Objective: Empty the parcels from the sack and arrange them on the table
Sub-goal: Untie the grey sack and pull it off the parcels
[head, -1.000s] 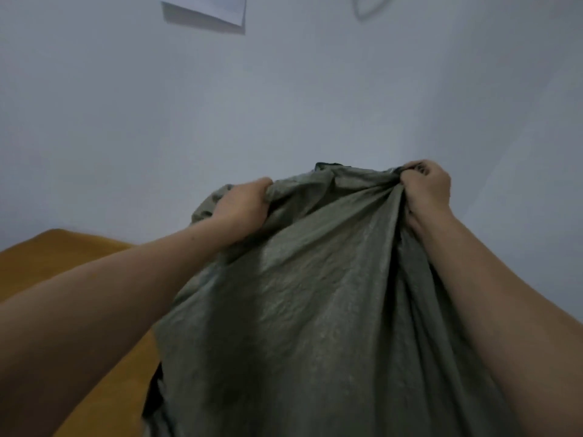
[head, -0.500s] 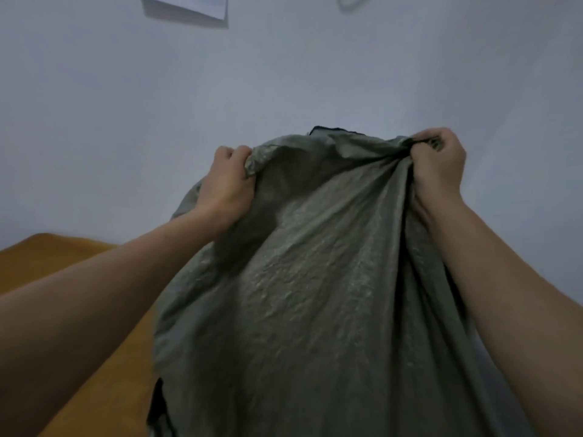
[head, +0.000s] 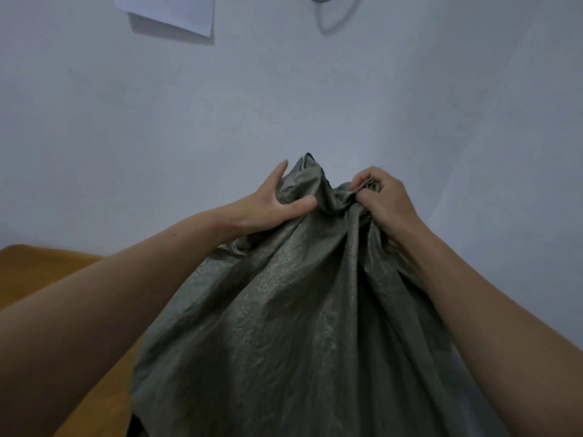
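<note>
Sack of grey-green woven plastic: left hand and right hand both grip its gathered top; white paper sheet seemingly blank.

Left hand and right hand forward, both in grip.

The grey sack blocks the near centre; room to pass lies left over the wooden table, before the far wall.

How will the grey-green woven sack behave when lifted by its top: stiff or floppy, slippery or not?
Probably floppy: the grey-green woven sack hangs in deep folds from the left hand and the right hand. Its sheen suggests a rather slippery surface.
</note>
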